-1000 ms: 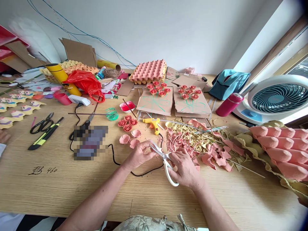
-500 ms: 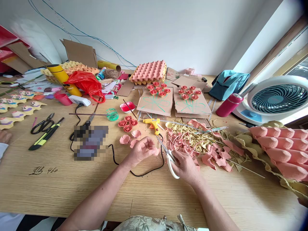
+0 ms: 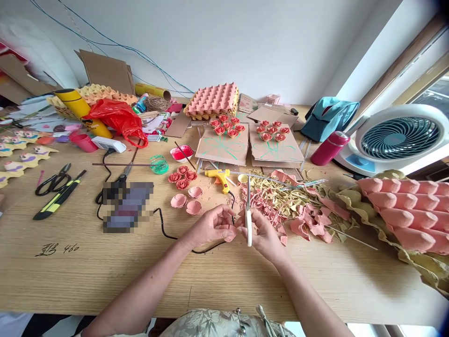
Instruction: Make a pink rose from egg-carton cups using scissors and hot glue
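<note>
Your left hand (image 3: 213, 225) is curled with its fingertips drawn together, pinching a small pink piece (image 3: 230, 235) at the edge nearest your other hand. Your right hand (image 3: 264, 235) is closed around the white handle of the scissors (image 3: 248, 216). They stand nearly on edge to your view, blades pointing away from you, so you cannot tell whether the blades are parted. The two hands are almost touching, low over the middle of the tabletop (image 3: 105, 276), and the pink piece sits just left of the scissor handle.

A black cord (image 3: 167, 232) loops under your left wrist and runs up to the yellow glue gun (image 3: 219, 176), which lies just beyond your hands. Left of the gun are a few finished red paper roses (image 3: 182, 177) and three pale pink cups (image 3: 185, 202). A heap of pink and tan trimmings (image 3: 294, 206) spreads from your right hand toward the pink egg tray (image 3: 407, 206) at the far right. Black scissors (image 3: 52, 179) lie well apart at the left.
</note>
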A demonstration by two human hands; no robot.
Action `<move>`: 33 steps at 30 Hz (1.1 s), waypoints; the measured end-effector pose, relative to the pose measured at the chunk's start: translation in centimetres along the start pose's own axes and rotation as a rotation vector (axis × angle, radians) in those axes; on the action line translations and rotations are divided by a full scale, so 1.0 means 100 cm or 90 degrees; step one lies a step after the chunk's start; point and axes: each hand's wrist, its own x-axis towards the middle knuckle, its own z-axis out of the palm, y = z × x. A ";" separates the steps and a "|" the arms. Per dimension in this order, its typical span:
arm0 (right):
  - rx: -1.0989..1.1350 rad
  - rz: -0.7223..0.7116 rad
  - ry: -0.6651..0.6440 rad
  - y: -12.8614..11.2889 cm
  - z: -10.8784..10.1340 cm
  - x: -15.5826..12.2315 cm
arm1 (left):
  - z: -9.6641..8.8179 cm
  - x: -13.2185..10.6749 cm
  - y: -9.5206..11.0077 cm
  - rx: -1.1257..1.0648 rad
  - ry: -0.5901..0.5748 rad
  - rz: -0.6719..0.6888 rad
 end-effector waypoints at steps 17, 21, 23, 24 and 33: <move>0.178 0.053 0.086 0.006 0.014 0.006 | 0.009 -0.001 0.000 -0.014 0.030 0.013; 0.153 0.027 0.110 0.005 0.017 0.003 | 0.008 0.001 -0.004 -0.127 0.050 0.004; 0.134 0.015 0.120 0.007 0.020 0.001 | 0.011 0.003 -0.006 -0.177 0.069 0.001; 0.127 0.010 0.119 0.008 0.021 0.001 | 0.013 0.003 -0.007 -0.201 0.079 0.000; -0.007 -0.049 0.097 0.005 0.015 -0.003 | 0.019 0.004 -0.005 -0.278 0.188 0.027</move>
